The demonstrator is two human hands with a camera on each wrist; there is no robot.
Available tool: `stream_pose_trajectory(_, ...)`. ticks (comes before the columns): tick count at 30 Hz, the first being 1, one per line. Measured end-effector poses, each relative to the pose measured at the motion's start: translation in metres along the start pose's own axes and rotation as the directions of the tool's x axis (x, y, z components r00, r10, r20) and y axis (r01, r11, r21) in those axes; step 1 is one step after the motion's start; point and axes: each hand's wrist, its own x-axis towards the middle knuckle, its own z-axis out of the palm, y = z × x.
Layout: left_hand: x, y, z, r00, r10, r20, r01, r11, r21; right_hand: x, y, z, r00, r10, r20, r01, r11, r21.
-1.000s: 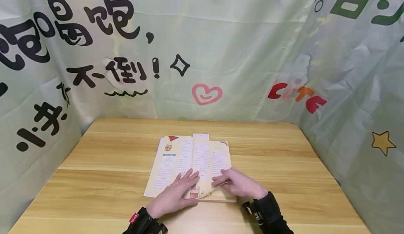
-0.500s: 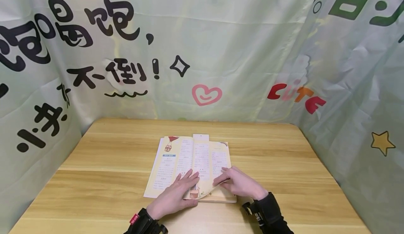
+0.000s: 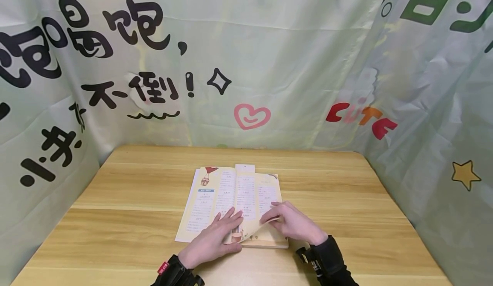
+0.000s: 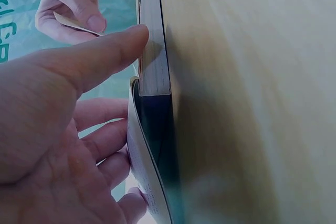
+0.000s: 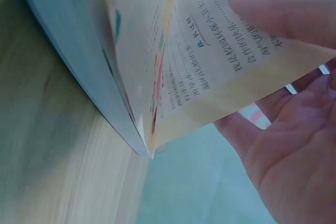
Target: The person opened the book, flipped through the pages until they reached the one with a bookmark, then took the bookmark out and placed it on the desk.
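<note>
The left hand (image 3: 213, 239) lies flat, fingers straight and spread, pressing down the near part of the open book's (image 3: 231, 200) left page, close to the gutter. In the left wrist view its thumb (image 4: 100, 56) stretches out to the book's page block. The right hand (image 3: 293, 224) pinches the near corner of a single thin page (image 3: 256, 231) between thumb and fingers, and that leaf curls up off the stack, glossy and limp. In the right wrist view the lifted sheet (image 5: 220, 72) shows cream paper printed with rows of dotted lines and small coloured marks, a fingertip (image 5: 283, 17) lying across its upper face.

The book sits on the near middle of the table (image 3: 127, 217), opened flat, a pale yellow spread with a drawn hot-air balloon at its far left corner. A white paper tab (image 3: 245, 167) pokes out past its far edge. The table is light wood with long straight grain and rounded far corners.

Both wrists wear black cuffs (image 3: 325, 258). Wrinkled pale green printed fabric (image 3: 292, 59) closes the left, far and right sides, carrying black brush characters, a pink heart (image 3: 252, 115) and a yellow star (image 3: 465, 174).
</note>
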Motion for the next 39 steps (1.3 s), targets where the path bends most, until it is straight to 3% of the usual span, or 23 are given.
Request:
stream_pose_trajectory(19,-0.0007,0.0004,0.0013,1.0,0.017,-0.016,-0.016,0.999,0.042,-0.0008,-0.0035,-0.0019,0.984,-0.072,-0.164,0.065,0.997,-0.048)
stream_pose_trajectory(30,-0.0009,0.0011,0.0023,0.999,0.025,-0.032,-0.023,0.999,0.041,-0.0008,-0.0045,-0.0015,0.958,-0.126,-0.257,0.11,0.991,-0.074)
stream_pose_trajectory(39,-0.0006,0.0035,0.0032,0.998,0.032,-0.056,-0.028,0.997,0.075,0.0011,-0.0066,-0.0018,0.923,-0.159,-0.351,0.143,0.987,-0.071)
